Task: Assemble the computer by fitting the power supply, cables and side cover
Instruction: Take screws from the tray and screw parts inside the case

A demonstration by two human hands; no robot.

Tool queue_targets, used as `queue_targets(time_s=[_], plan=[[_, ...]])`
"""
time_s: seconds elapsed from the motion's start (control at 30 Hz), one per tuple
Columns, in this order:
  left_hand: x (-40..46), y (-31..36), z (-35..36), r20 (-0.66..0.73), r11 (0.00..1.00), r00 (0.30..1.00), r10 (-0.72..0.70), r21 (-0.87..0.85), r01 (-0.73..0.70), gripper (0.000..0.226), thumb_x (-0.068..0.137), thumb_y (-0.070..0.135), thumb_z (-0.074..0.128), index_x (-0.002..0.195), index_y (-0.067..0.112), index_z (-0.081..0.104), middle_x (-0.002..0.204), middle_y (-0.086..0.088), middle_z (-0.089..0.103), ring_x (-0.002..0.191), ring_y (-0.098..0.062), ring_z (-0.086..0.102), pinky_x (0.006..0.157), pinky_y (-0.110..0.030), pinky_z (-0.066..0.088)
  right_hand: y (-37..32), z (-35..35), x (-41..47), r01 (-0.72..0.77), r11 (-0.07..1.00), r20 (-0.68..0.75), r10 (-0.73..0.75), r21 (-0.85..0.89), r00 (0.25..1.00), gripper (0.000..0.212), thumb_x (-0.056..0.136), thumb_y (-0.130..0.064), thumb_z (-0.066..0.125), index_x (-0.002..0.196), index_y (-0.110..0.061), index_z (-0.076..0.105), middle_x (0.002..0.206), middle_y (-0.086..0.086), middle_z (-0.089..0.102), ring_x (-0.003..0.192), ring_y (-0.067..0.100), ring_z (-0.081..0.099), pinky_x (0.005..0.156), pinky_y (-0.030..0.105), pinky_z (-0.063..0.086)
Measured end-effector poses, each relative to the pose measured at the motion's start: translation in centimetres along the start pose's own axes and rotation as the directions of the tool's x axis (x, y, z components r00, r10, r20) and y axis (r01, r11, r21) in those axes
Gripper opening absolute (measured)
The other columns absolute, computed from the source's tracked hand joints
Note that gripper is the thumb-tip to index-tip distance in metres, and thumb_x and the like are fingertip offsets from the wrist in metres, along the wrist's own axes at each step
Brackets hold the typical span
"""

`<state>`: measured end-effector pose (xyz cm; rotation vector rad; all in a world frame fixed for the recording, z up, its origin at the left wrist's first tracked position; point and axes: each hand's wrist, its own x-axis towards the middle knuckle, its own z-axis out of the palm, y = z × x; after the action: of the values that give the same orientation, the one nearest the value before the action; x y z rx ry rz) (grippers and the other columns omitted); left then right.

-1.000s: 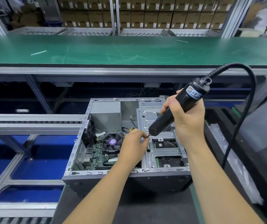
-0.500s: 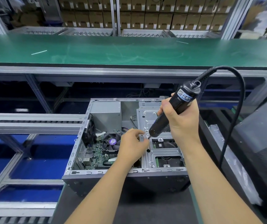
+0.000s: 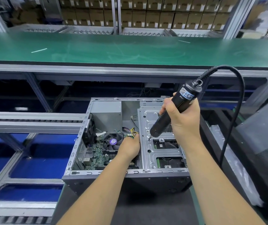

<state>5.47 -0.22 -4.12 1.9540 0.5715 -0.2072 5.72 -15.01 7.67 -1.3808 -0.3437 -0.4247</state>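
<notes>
Green matting covers the long conveyor point(image 3: 130, 47) across the background, with stacked cardboard cartons point(image 3: 162, 15) on racks behind it, their labels too small to read. Nearer, an open computer case point(image 3: 126, 177) lies on its side on the dark desk point(image 3: 146, 208). Inside the case, a grey power supply point(image 3: 107, 114) sits in the far left corner, a black rear fan point(image 3: 89, 132) stands against the left wall, and a green motherboard point(image 3: 97, 155) carries a round CPU cooler point(image 3: 112, 141) with a purple sticker. Coloured cables point(image 3: 132, 131) run between the power supply and the board. A silver drive cage point(image 3: 156, 150) fills the case's right half. The right hand point(image 3: 183, 117) has its fingers wrapped around a black electric screwdriver point(image 3: 173, 111), its tip touching the drive cage; the blue-and-white label on the tool is unreadable, and a black cord point(image 3: 234, 114) loops from its top. The left hand point(image 3: 130, 147) reaches into the case beside the cage's left edge, fingers curled downward; what they hold cannot be told.
</notes>
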Motion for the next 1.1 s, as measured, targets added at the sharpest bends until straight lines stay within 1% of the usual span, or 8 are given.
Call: queue_targets(time_s=[0.1, 0.17, 0.3, 0.43, 0.5, 0.83, 1.0, 1.1], plan=[[-0.3, 0.2, -0.2, -0.011, 0.998, 0.997, 0.07, 0.002, -0.07, 0.051, 0.105, 0.033, 0.042, 0.06, 0.011, 0.047, 0.084, -0.031, 0.06, 0.086, -0.049, 0.054, 0.076, -0.039, 0.045, 0.4, 0.0, 0.1, -0.007, 1.0, 0.006, 0.007, -0.012, 1.0, 0.03, 0.08, -0.034, 0.077, 0.092, -0.024, 0.052, 0.074, 0.003, 0.065, 0.065, 0.024, 0.067, 0.069, 0.033, 0.056], [-0.6, 0.2, -0.3, -0.019, 0.996, 0.996, 0.092, -0.002, -0.092, 0.055, 0.105, 0.03, 0.042, 0.054, 0.012, 0.037, 0.076, -0.034, 0.053, 0.073, -0.045, 0.043, 0.069, -0.035, 0.035, 0.6, 0.0, 0.1, -0.008, 1.0, 0.004, 0.008, -0.019, 1.0, 0.03, 0.08, -0.035, 0.077, 0.092, -0.025, 0.052, 0.074, 0.005, 0.065, 0.066, 0.025, 0.067, 0.069, 0.034, 0.056], [-0.5, 0.2, -0.4, -0.003, 0.997, 0.998, 0.067, -0.034, -0.067, 0.057, 0.105, 0.036, 0.04, 0.059, 0.003, 0.044, 0.062, -0.015, 0.05, 0.066, -0.037, 0.044, 0.073, -0.039, 0.045, 0.9, -0.1, 0.2, -0.009, 1.0, -0.002, 0.009, -0.018, 1.0, 0.029, 0.081, -0.036, 0.078, 0.093, -0.025, 0.053, 0.074, 0.005, 0.066, 0.066, 0.024, 0.067, 0.069, 0.033, 0.056], [-0.4, 0.3, -0.3, -0.023, 0.998, 0.998, 0.06, -0.035, -0.06, 0.06, 0.1, 0.054, 0.045, 0.054, 0.016, 0.035, 0.043, 0.006, 0.035, 0.049, -0.018, 0.034, 0.054, -0.03, 0.026, 0.9, -0.2, 0.3, -0.009, 1.0, 0.007, 0.009, -0.017, 1.0, 0.031, 0.081, -0.036, 0.078, 0.094, -0.023, 0.053, 0.076, 0.008, 0.065, 0.065, 0.024, 0.068, 0.069, 0.033, 0.056], [-0.4, 0.1, -0.3, -0.017, 0.997, 0.997, 0.077, 0.005, -0.077, 0.063, 0.097, 0.057, 0.049, 0.052, 0.018, 0.03, 0.033, 0.005, 0.027, 0.046, -0.018, 0.03, 0.05, -0.031, 0.021, 0.9, -0.2, 0.4, -0.014, 1.0, 0.005, 0.014, -0.018, 1.0, 0.03, 0.081, -0.035, 0.078, 0.094, -0.023, 0.053, 0.076, 0.008, 0.065, 0.066, 0.025, 0.067, 0.069, 0.035, 0.056], [-0.2, -0.3, -0.3, 0.011, 0.993, 0.993, 0.117, 0.023, -0.117, 0.064, 0.097, 0.056, 0.051, 0.052, 0.018, 0.026, 0.033, 0.006, 0.023, 0.047, -0.018, 0.026, 0.051, -0.031, 0.018, 1.1, -0.1, 0.8, -0.02, 1.0, 0.006, 0.02, -0.018, 1.0, 0.022, 0.082, -0.035, 0.078, 0.087, -0.037, 0.057, 0.075, 0.002, 0.066, 0.065, 0.026, 0.066, 0.07, 0.04, 0.057], [-0.2, -0.3, -0.3, 0.01, 0.993, 0.993, 0.121, 0.008, -0.121, 0.063, 0.097, 0.057, 0.051, 0.053, 0.019, 0.026, 0.031, 0.006, 0.023, 0.046, -0.017, 0.026, 0.051, -0.031, 0.019, 1.3, -0.3, 0.8, -0.039, 0.999, 0.048, 0.039, 0.001, 0.998, 0.035, 0.081, -0.032, 0.077, 0.095, -0.012, 0.052, 0.075, 0.01, 0.062, 0.063, 0.023, 0.065, 0.067, 0.034, 0.056], [-0.1, -0.4, -0.2, 0.008, 0.993, 0.993, 0.119, 0.01, -0.12, 0.063, 0.096, 0.057, 0.051, 0.053, 0.019, 0.026, 0.031, 0.007, 0.023, 0.045, -0.016, 0.026, 0.05, -0.031, 0.019, 1.2, -0.3, 0.9, -0.047, 0.999, 0.133, 0.049, -0.019, 0.99, 0.035, 0.083, -0.029, 0.075, 0.097, -0.009, 0.051, 0.075, 0.007, 0.063, 0.067, 0.023, 0.065, 0.07, 0.037, 0.057]])
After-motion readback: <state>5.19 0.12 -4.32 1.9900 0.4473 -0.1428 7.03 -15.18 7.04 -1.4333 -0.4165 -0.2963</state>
